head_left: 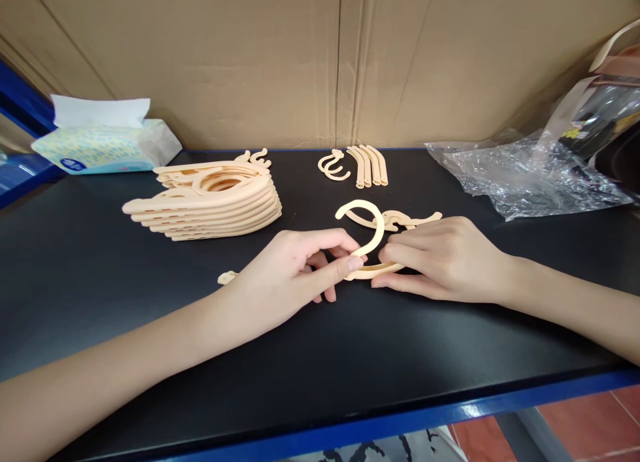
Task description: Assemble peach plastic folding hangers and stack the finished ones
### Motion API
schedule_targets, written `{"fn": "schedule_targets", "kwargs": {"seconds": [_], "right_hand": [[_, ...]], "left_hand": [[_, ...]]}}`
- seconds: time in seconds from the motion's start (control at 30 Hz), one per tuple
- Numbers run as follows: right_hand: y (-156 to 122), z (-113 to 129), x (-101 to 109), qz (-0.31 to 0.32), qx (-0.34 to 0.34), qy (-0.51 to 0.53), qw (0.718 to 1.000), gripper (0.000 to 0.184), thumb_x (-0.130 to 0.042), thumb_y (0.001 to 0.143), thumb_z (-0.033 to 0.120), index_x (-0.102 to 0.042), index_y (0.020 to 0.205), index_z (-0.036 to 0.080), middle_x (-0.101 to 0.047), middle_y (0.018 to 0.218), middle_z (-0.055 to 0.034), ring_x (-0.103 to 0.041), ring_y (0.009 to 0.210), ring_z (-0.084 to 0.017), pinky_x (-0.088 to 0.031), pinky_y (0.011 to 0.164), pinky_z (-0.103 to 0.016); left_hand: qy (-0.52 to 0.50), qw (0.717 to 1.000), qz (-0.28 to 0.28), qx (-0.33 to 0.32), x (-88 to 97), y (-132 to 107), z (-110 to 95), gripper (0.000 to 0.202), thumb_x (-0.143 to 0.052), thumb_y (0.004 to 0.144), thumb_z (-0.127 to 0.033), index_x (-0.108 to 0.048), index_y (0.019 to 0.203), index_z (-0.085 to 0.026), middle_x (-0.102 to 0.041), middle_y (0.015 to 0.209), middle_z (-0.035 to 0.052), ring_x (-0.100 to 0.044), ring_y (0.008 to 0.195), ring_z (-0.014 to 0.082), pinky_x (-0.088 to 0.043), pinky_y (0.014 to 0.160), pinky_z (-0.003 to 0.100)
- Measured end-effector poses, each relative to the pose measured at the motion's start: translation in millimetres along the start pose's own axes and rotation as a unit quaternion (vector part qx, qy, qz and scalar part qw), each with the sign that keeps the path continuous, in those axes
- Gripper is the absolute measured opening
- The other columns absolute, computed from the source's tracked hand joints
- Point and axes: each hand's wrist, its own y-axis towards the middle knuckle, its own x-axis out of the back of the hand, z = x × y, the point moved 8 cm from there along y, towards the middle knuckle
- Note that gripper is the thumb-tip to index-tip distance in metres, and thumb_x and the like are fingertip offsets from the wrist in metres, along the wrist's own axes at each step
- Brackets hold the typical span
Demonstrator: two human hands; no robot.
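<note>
Between thumb and fingers, my left hand [300, 265] pinches the lower end of a cream plastic hanger hook [379, 230], whose curve stands up over the black tabletop. My right hand [445, 262] has its fingers closed on a curved cream hanger arm [379, 271], which reaches to my left fingertips. Whether hook and arm are joined is hidden by my fingers. Just behind my right hand lies another cream hanger arm [425, 219], partly covered. A small cream piece [227, 277] pokes out beyond my left wrist, mostly hidden.
A stack of folded cream hangers [225, 205] stands at the left. Loose hooks [334, 165] and several curved bars [369, 167] lie at the back. There is a tissue pack [105, 145] at the back left and clear plastic bags [525, 175] at the right. Cardboard [250, 62] stands behind.
</note>
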Motion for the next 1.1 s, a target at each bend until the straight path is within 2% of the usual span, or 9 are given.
{"fn": "schedule_targets", "kwargs": {"seconds": [0.23,0.4,0.63,1.1], "right_hand": [[-0.5,1.9,1.2,-0.012,-0.003,-0.014,1.0,0.041,-0.047,0.1,0.044,-0.059,0.07,0.019,-0.06,0.056,0.0032,-0.051,0.049,-0.01,-0.028,0.048,-0.026],[-0.9,1.8,2.4,-0.018,0.0,-0.019,1.0,0.04,-0.048,0.1,0.043,-0.06,0.071,0.019,-0.06,0.056,0.0032,-0.052,0.049,-0.011,-0.028,0.048,-0.027],[-1.2,1.6,0.9,-0.011,-0.002,-0.016,1.0,0.038,-0.049,0.099,0.043,-0.061,0.072,0.019,-0.061,0.058,0.0028,-0.052,0.051,-0.012,-0.029,0.049,-0.028],[-0.1,2.1,0.5,-0.008,-0.001,0.002,1.0,0.038,-0.049,0.099,0.043,-0.06,0.072,0.019,-0.061,0.058,0.0027,-0.051,0.051,-0.011,-0.028,0.05,-0.027]], "left_hand": [[0.01,1.0,0.011,-0.006,-0.3,-1.2,0.6,0.022,-0.058,0.095,-0.04,-0.068,0.093,-0.02,-0.06,0.072,-0.0042,-0.06,0.059,0.0071,-0.048,0.051,0.012],[0.041,0.999,0.002,-0.029,-0.3,-0.9,-1.3,0.02,-0.056,0.096,-0.034,-0.066,0.088,-0.02,-0.057,0.066,-0.0064,-0.058,0.056,0.0048,-0.045,0.05,0.01],[0.072,0.995,-0.005,-0.066,-0.3,-1.4,-8.0,0.018,-0.056,0.097,-0.03,-0.064,0.085,-0.019,-0.058,0.071,-0.0076,-0.057,0.056,0.0017,-0.043,0.054,0.009],[0.113,0.99,-0.021,-0.084,-1.3,-3.3,-7.9,0.016,-0.053,0.098,-0.025,-0.061,0.086,-0.018,-0.058,0.076,-0.0071,-0.058,0.058,0.0019,-0.042,0.053,0.011]]}}
